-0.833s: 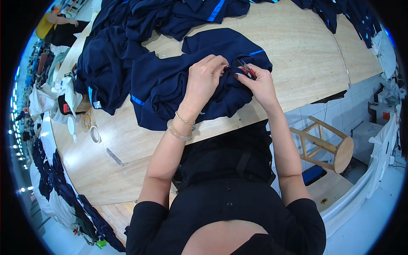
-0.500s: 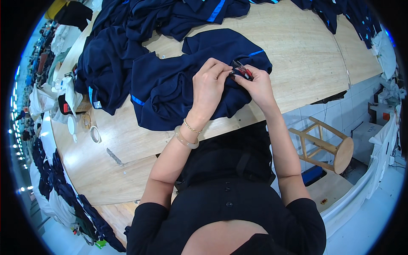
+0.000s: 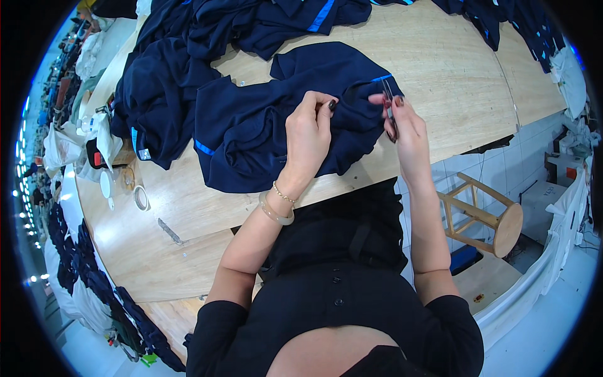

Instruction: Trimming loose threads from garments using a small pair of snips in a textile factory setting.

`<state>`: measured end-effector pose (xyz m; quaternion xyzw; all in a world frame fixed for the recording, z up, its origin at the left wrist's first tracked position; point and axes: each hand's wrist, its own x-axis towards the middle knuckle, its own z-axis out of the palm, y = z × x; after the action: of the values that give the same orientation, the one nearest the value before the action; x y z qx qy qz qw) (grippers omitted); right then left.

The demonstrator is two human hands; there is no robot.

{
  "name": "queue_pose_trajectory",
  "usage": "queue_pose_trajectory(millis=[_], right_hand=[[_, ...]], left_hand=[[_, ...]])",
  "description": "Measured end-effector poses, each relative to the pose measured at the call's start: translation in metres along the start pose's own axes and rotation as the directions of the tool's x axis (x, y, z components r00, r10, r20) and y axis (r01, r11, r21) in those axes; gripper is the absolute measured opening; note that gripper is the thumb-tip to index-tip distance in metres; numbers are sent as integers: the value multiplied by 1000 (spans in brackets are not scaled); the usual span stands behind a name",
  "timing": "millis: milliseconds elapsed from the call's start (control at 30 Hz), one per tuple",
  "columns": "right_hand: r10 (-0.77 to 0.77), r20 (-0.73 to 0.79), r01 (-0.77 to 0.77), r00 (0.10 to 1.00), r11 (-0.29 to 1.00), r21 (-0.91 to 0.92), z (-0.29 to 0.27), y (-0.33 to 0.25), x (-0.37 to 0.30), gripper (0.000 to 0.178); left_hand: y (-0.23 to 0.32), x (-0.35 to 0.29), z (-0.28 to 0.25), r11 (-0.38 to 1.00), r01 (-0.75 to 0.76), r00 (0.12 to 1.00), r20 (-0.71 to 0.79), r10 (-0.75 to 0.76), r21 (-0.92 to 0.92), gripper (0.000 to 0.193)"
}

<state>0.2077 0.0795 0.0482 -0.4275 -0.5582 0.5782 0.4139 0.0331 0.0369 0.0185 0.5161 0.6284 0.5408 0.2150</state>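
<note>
In the head view, a crumpled navy garment (image 3: 242, 100) with blue trim (image 3: 204, 148) is spread on the wooden table (image 3: 440, 75). Red-handled thread snips (image 3: 388, 105) are gripped in the right hand (image 3: 409, 129) near the garment's right edge. The left hand (image 3: 308, 133) is held at the garment's middle, thumb and fingertips pinched together; whether anything is caught between them cannot be told

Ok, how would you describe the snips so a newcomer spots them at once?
Start from the pale wooden table and find the navy garment nearest the person. At its right edge is the person's right hand, holding the small snips, tips pointing away from the body. Their slim metal blades set them apart from the soft garment beside them.
</note>
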Motion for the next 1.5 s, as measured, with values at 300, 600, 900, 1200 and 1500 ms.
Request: queue_pose_trajectory(millis=[300, 600, 900, 1200, 1500], right_hand=[[525, 390, -638, 757, 722, 268, 21, -2, -46, 45], [509, 297, -588, 808, 733, 342, 34, 3, -40, 44], [540, 275, -606, 795, 698, 381, 37, 4, -38, 46], [505, 213, -543, 836, 709, 450, 43, 8, -39, 46], [500, 137, -512, 855, 773, 375, 28, -2, -35, 39]], left_hand=[[4, -27, 7, 980, 6, 993, -118, -30, -197, 5], [10, -31, 6, 976, 34, 995, -88, -54, -217, 5], [12, -30, 7, 977, 42, 994, -89, -62, -208, 6], [15, -30, 12, 976, 40, 994, -94, -62, -215, 5], [26, -39, 3, 996, -84, 993, -84, 85, 21, 14]])
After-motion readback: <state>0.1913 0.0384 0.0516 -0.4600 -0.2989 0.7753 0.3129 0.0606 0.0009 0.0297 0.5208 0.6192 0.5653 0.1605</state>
